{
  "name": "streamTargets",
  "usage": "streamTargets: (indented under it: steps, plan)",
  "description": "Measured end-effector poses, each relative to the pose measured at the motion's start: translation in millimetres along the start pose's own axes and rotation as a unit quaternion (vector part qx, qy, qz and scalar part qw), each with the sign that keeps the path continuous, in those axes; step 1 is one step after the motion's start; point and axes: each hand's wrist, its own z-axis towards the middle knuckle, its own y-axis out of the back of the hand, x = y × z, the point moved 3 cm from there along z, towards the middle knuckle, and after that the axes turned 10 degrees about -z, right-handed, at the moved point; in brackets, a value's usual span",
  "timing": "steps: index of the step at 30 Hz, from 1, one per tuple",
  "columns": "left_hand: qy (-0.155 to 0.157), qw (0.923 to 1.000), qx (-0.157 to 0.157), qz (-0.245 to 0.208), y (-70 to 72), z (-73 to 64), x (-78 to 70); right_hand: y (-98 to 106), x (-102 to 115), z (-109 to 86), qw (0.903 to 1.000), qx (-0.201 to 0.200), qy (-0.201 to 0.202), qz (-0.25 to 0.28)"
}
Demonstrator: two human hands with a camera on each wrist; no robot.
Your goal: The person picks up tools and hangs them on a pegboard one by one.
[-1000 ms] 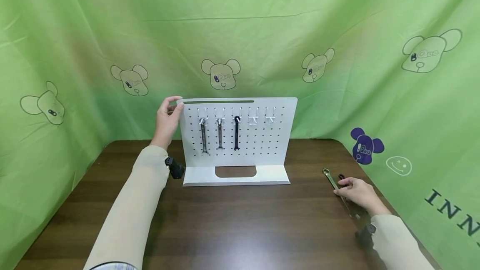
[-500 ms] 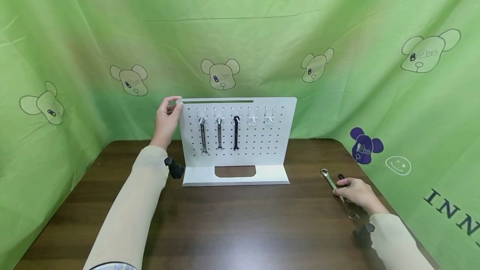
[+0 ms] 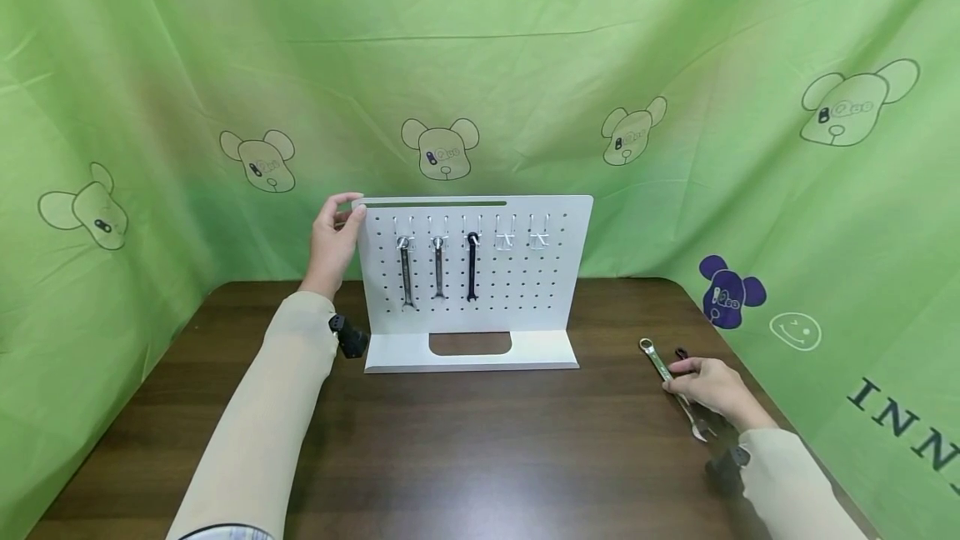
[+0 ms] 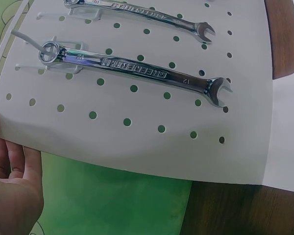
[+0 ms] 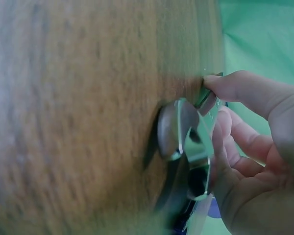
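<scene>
A white pegboard [image 3: 517, 298] stands upright on the table, and my left hand [image 3: 333, 240] grips its upper left corner. On its hooks hang a chrome combination wrench [image 3: 407, 273], a second chrome wrench [image 3: 439, 269] and a black wrench [image 3: 472, 269]. The left wrist view shows the number 12 on the nearest chrome wrench [image 4: 132, 67]. At the table's right side my right hand [image 3: 712, 390] pinches a shiny combination wrench [image 3: 656, 359] between thumb and fingers. A dark wrench [image 3: 681, 352] lies beside it, mostly hidden by the hand.
Two clear hooks, a left one [image 3: 506, 238] and a right one [image 3: 539, 238], carry nothing on the pegboard's right half. The brown table [image 3: 480, 440] reaches back to a green curtain [image 3: 480, 65] on all sides.
The wrench in my right hand has shifted slightly left, and its open end now shows more clearly below the fingers. My left hand stays on the pegboard's corner.
</scene>
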Motion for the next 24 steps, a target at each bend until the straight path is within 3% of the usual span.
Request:
streamTargets:
  steps: [24]
  plan:
    - [0.003,1.0,0.003,-0.002,0.0,-0.2,0.0,-5,14,-0.9,0.9989,0.001,0.045,0.01]
